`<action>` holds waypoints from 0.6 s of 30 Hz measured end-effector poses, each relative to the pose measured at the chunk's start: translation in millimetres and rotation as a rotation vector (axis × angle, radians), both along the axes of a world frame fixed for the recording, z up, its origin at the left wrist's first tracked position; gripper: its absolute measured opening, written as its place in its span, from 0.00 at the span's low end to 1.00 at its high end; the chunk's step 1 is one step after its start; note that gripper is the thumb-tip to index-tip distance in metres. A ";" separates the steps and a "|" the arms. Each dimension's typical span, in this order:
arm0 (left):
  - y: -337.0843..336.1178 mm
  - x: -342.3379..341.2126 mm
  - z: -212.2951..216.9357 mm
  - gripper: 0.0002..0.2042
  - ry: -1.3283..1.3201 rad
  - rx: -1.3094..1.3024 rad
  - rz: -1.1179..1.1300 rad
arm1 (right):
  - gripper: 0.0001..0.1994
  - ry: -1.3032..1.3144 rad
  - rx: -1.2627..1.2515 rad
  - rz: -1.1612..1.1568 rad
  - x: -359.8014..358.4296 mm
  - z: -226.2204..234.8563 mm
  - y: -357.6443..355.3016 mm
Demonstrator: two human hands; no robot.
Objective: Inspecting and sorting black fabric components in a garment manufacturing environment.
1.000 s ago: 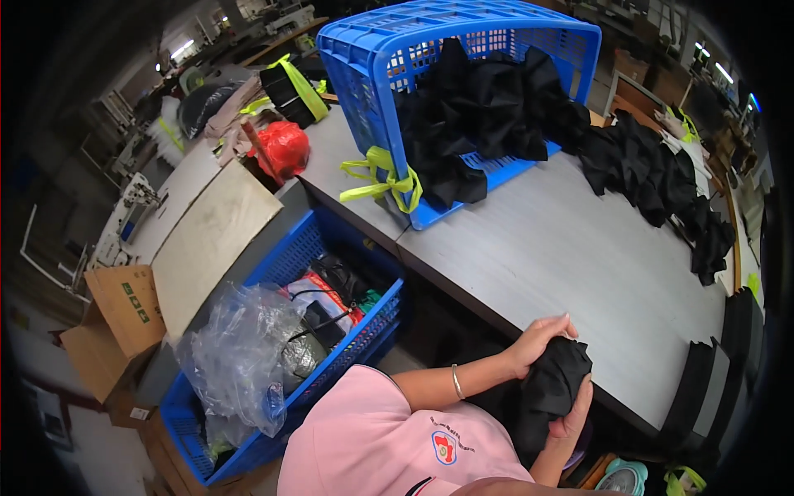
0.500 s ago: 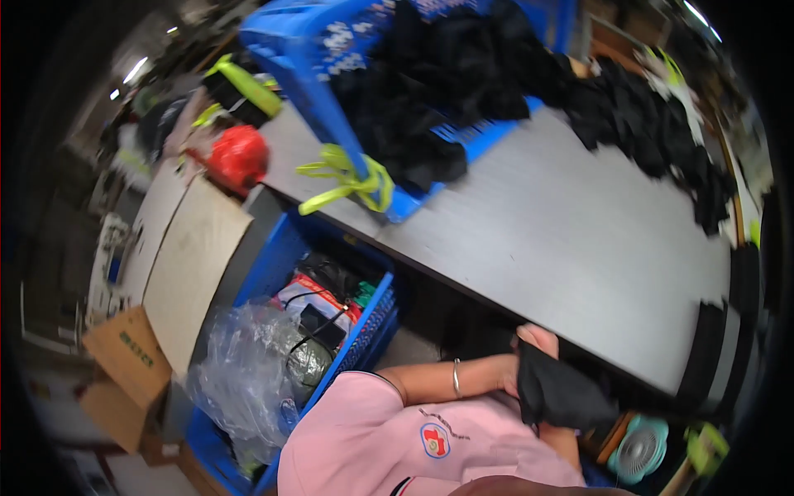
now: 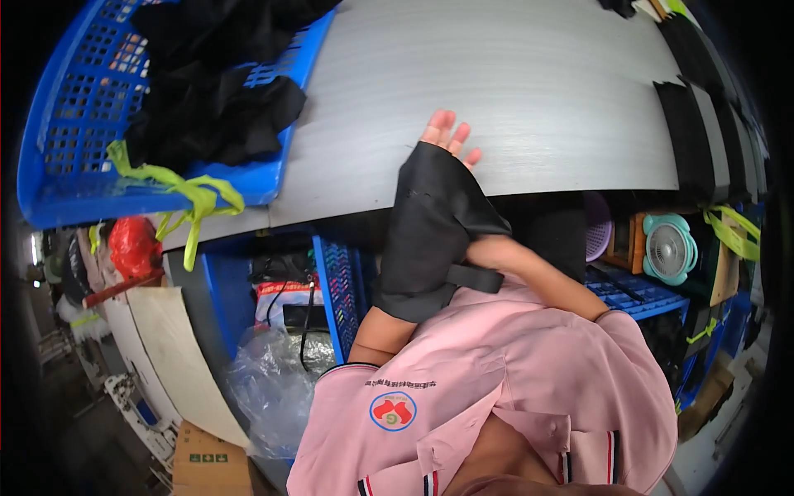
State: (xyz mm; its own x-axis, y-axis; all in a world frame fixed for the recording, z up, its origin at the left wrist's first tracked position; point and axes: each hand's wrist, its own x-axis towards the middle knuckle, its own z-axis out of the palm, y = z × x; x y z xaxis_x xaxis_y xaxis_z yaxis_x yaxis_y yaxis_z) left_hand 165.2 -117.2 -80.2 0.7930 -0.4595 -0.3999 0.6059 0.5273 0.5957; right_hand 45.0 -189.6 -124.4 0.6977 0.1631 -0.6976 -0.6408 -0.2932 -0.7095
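A black fabric sleeve (image 3: 422,227), wide and tube-like, covers my left forearm and most of my left hand (image 3: 452,135). Only the fingers stick out of its far end, spread apart above the table's front edge. At the sleeve's right side, my right hand (image 3: 491,250) meets the cloth. Its fingers are hidden by a fold, so their grip does not show. A short black tab (image 3: 476,279) hangs off the sleeve just below that hand.
A grey table (image 3: 496,91) spans the far side. On it, a blue basket (image 3: 62,178) holds black cloth at left; black-and-grey pieces (image 3: 699,132) lie at right. Under it are a blue crate (image 3: 327,285) with plastic bags and a turquoise fan (image 3: 670,250). A red bag (image 3: 135,248) sits far left.
My head view has turned, so the basket sits farther left. The black sleeve, earlier bunched at my hands, now covers my left forearm, and the bracelet there is hidden.
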 end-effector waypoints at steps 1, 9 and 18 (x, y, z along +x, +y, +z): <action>5.5 3.1 -3.6 0.26 -0.032 -0.003 0.058 | 0.12 -0.037 0.169 -0.290 -1.6 10.8 -14.1; 55.0 24.6 -37.5 0.25 -0.327 0.091 0.355 | 0.10 -0.792 -0.089 -0.402 -7.5 58.4 -28.1; 101.4 44.3 25.4 0.24 -0.836 0.324 0.504 | 0.12 -0.580 0.620 -0.407 -32.9 75.2 -60.9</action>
